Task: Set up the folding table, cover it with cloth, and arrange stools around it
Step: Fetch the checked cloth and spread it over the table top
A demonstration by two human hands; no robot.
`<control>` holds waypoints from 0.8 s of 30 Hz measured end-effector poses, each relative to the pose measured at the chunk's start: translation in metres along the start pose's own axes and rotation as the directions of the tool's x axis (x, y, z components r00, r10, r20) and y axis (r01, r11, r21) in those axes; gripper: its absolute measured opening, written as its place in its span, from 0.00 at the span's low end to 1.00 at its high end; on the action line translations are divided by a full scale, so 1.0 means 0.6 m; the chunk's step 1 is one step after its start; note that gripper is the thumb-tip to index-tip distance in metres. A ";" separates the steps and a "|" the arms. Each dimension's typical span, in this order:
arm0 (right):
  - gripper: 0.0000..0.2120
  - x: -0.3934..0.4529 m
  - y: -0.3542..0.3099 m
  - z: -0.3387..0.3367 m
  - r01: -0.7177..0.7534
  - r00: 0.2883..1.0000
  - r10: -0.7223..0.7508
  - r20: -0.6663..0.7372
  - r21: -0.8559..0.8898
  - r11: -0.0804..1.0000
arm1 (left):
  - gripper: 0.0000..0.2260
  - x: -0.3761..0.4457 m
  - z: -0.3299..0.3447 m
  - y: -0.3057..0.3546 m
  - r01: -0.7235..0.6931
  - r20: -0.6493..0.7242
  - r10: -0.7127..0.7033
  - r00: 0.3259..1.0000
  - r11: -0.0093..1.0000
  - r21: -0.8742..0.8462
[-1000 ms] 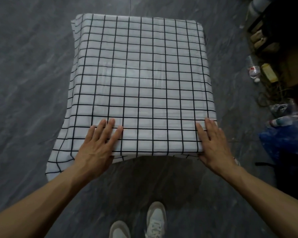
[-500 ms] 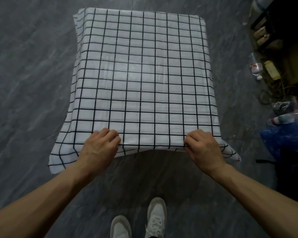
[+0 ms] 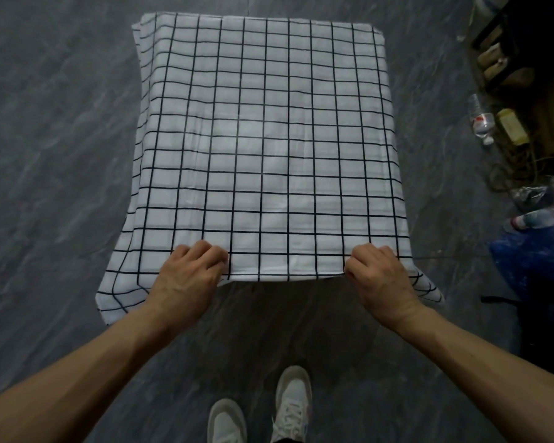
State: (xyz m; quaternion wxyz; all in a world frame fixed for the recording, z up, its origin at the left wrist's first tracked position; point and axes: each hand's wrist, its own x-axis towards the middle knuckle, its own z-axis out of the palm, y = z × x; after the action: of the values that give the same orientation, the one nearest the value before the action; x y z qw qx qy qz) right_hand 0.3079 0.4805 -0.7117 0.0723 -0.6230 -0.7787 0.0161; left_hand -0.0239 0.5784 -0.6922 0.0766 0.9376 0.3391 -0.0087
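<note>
Item: white tablecloth [image 3: 269, 148] with a black grid pattern, lay spread flat over the table, which it hid entirely; only the table's outline showed beneath it. The cloth's edges hung over the left and right sides, and its two near corners drooped below the near edge, the left corner lower than the right.

My left hand [image 3: 186, 276]: fingers curled, gripped the near hem of the cloth left of centre, knuckles up.

My right hand [image 3: 381, 276]: fingers curled likewise, pinched the near hem toward the right corner. Both hands sat at the near edge of the table, well apart from each other.

Floor [image 3: 52, 155]: dark grey, marbled stone look, all around the table.

My shoes [image 3: 291, 407]: a pale pair, stood on the floor just behind the near edge, between my forearms.

Right side of the floor, near the table but apart from it: a clear plastic bottle [image 3: 482, 121] lying down, a yellowish container [image 3: 510, 126] beside it, a tangle of cord [image 3: 509, 167], and a blue plastic bag [image 3: 531, 260].
</note>
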 end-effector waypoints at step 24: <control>0.61 0.055 0.030 -0.006 -0.186 0.842 0.212 0.496 -0.101 0.977 | 0.44 0.053 0.027 -0.008 0.114 0.232 -0.116 0.966 0.993 0.021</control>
State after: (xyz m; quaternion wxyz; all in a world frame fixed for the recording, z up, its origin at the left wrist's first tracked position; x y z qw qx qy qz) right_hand 0.3189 0.5163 -0.7072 -0.1511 -0.6760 -0.7018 0.1666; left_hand -0.0016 0.5998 -0.7111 0.1115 0.9092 0.3814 -0.1243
